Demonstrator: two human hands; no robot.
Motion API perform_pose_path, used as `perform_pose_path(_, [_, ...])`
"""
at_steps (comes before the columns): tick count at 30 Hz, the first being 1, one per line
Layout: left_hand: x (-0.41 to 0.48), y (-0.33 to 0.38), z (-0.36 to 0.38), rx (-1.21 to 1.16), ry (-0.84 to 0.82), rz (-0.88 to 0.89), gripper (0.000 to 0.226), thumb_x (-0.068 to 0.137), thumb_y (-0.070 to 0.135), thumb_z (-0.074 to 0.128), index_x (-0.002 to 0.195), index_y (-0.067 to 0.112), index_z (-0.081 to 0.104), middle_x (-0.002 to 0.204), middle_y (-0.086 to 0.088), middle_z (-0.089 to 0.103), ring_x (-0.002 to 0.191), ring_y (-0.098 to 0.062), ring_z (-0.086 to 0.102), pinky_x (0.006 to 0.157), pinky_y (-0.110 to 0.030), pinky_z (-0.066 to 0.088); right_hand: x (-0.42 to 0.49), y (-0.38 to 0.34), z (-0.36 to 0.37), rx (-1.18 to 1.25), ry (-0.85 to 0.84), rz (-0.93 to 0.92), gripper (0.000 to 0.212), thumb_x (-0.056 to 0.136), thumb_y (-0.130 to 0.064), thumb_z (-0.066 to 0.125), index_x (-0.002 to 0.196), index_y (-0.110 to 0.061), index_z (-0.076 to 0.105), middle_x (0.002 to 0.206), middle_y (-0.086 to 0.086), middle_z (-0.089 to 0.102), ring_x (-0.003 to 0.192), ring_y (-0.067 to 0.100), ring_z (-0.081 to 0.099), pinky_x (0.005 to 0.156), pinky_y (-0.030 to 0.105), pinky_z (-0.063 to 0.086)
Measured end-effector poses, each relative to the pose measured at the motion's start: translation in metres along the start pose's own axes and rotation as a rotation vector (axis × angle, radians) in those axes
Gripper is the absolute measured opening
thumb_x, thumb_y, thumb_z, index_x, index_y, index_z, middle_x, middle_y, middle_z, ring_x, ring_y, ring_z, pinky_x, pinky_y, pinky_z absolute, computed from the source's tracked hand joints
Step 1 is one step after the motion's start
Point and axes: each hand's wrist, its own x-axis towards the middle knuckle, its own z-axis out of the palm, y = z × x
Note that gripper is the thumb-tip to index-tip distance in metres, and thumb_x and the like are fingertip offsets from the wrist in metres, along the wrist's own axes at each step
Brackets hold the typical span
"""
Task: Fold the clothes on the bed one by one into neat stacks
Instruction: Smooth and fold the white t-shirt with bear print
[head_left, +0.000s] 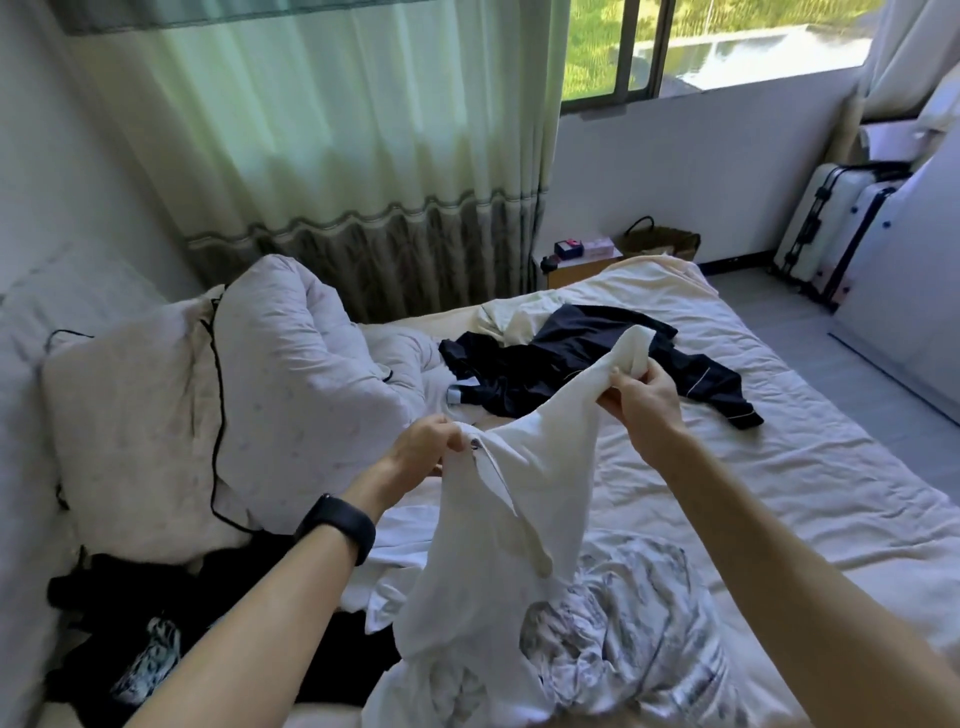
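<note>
Step in hand: opening out one piece before folding. The left hand (426, 447) pinches an edge of the white garment (519, 493), its fingers (452, 439) curled tight on the cloth. The right hand (647, 395) grips a bunched corner higher and farther out, fingers closed round it. The garment is held up off the bed (805, 467) and stretched between the two sets of fingers. The rest hangs below them onto a grey-patterned heap (634, 623). Can't tell which part of the garment is gripped, shoulder or hem.

A navy garment (571, 374) lies crumpled beyond the right fingers, not touching them. A black clothes pile (156, 597) sits left of and below the left fingers, by the pillow (145, 415).

No folded stack in view, so I judge the task to be at an early stage. The next move probably calls for finding the true edges, shaking the cloth flat, and laying it on the bare sheet right of the right fingers. The hanging tail may drag the patterned piece.
</note>
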Motion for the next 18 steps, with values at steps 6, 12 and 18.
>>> perform_pose_path(6, [0.005,0.013,-0.001,0.200,0.021,0.105,0.037,0.059,0.031,0.071,0.084,0.012,0.052,0.080,-0.005,0.056,0.074,-0.016,0.054,0.071,-0.032,0.044,-0.034,0.019,0.005,-0.848,-0.418,-0.059,0.106,0.080,-0.051,0.081,0.161,-0.020,0.019,0.160,0.005,0.035,0.137,0.024,0.047,0.113,0.040,0.043])
perform_pose_path(12, [0.002,0.032,0.012,0.495,0.146,0.205,0.023,0.086,0.031,0.064,0.083,0.017,0.047,0.077,0.006,0.049,0.068,-0.009,0.046,0.059,-0.026,0.037,-0.079,0.070,0.054,-1.000,-0.290,-0.246,0.038,0.092,-0.056,0.060,0.124,-0.036,0.060,0.117,-0.010,0.064,0.109,0.015,0.061,0.086,0.034,0.050])
perform_pose_path(18, [-0.004,0.027,-0.007,0.850,0.319,0.209,0.029,0.084,0.053,0.054,0.094,0.027,0.045,0.088,0.000,0.063,0.085,-0.027,0.061,0.077,-0.041,0.052,-0.065,0.056,0.071,-1.082,-0.126,-0.506,0.027,0.105,-0.034,0.042,0.097,-0.015,0.059,0.101,0.008,0.066,0.096,0.034,0.063,0.069,0.038,0.036])
